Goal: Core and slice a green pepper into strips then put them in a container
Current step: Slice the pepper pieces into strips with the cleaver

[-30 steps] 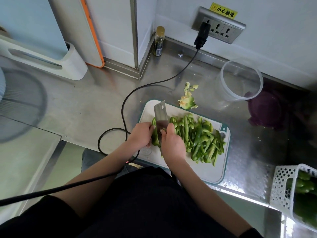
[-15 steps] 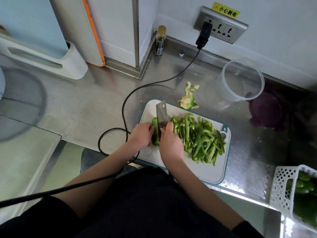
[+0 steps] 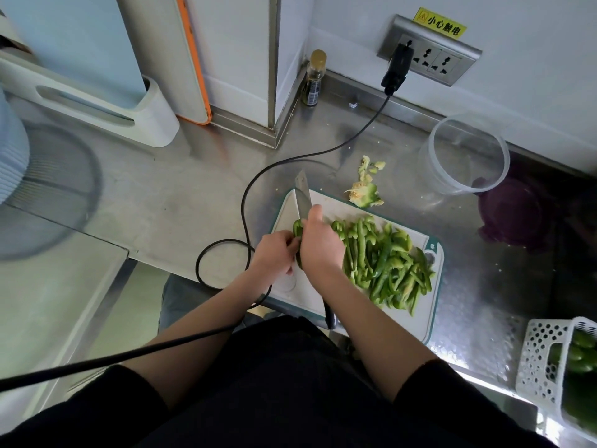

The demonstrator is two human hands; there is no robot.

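One last piece of green pepper [image 3: 297, 228] remains uncut at the left end of the white plastic cutting board with the teal rim [image 3: 416, 321]; my left hand [image 3: 274, 253] pinches it down with curled fingers. My right hand [image 3: 321, 245] is closed round the handle of the steel cleaver [image 3: 303, 198], index finger laid along the spine, blade edge-down against the piece. Heap of cut green strips [image 3: 384, 263] lies just right of the blade. Note for this cut: keep left fingertips tucked behind the knuckles, let the blade flat ride against them, match strip width to the heap. Piece is small, so slip risk is high, I judge; slow, straight strokes. Clear round plastic container [image 3: 468, 153] stands on the steel bench [image 3: 161, 195] beyond the board, no strips in it yet
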